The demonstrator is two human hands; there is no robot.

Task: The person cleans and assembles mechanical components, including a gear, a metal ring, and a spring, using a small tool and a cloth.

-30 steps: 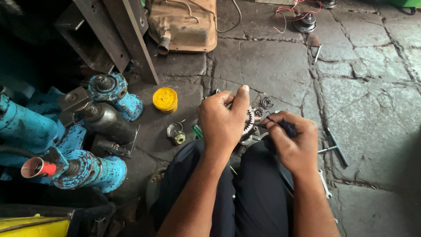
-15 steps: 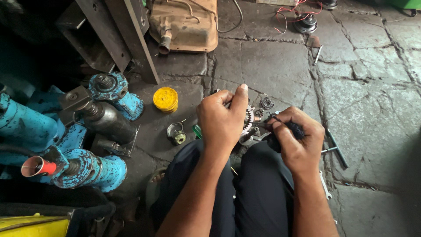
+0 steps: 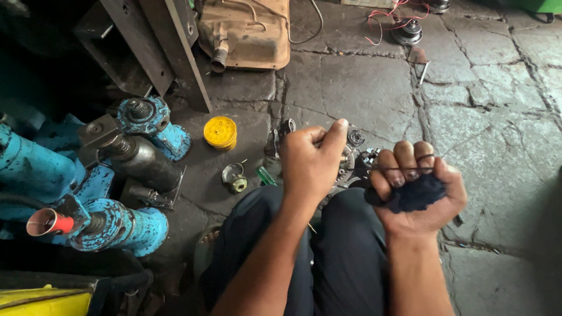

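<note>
Behind the clenched left hand [image 3: 313,167] hides a metal part [image 3: 350,159], seemingly gripped; right hand [image 3: 417,190] fingers bunch a dark rag [image 3: 413,194].

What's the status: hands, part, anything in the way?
Left hand shut on round metal part, low over stone floor. Right hand fisted on dark rag, apart from the part. Small metal pieces scattered just beyond the hands.

Landmark: the round yellow plastic lid [image 3: 220,132] on the stone floor [image 3: 363,82]. Left of it stand blue metal jacks [image 3: 149,123]; behind it lies a rusty brown metal tank [image 3: 249,32]; right of it, small metal gear parts [image 3: 355,138].
</note>
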